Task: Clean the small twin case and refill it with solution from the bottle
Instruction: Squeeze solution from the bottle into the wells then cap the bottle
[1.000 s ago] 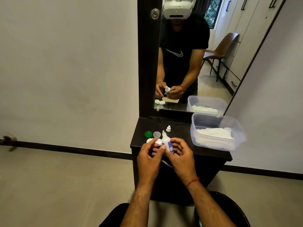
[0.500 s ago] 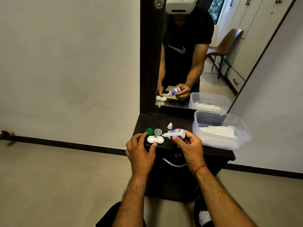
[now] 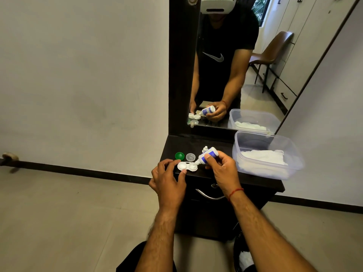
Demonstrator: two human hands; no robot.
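The twin case (image 3: 187,166) lay open on the dark table (image 3: 255,179), near its front edge, both round white wells facing up and uncapped. Half a second before, the bottle (image 3: 206,156) had been held almost level beside it; now it was tipped nozzle-down, and its tip had come right over the right-hand well, at or just above the rim. I judged the filling was beginning on that side, with the other well yet to be done. Whether any solution had left the nozzle, I could not tell.

The case looked small, shallow and light, the sort of thing that would skid if nudged. The left hand (image 3: 169,179) steadied it, fingertips spread and resting at the left well's edges. The right hand (image 3: 222,170) was closed around the bottle, thumb and fingers pinching its body.

Just behind the case sat a green cap (image 3: 179,155) and a clear cap (image 3: 190,157), and the bottle's own small white cap (image 3: 205,148) stood behind the bottle. To the right was a clear plastic tub (image 3: 275,171) with white tissue (image 3: 263,156) inside.
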